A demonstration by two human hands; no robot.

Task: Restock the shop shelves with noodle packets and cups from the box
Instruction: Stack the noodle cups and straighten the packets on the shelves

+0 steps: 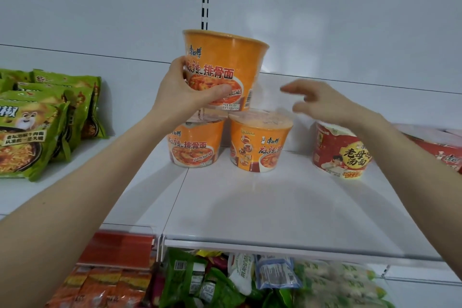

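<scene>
Head view: your left hand [185, 92] grips the orange cup [225, 65], centre frame, thumb across its front.
Right hand [322, 102]: your fingers [290, 88] spread, empty, right of the cup, not touching.

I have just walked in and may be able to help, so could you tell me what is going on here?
A person is restocking a white shelf. Their left hand grips an orange noodle cup right over two matching cups standing side by side, apparently to stack it; whether it rests on them is unclear. The right hand hovers open beside it. Green noodle packets lie to the left, a red cup to the right.
</scene>
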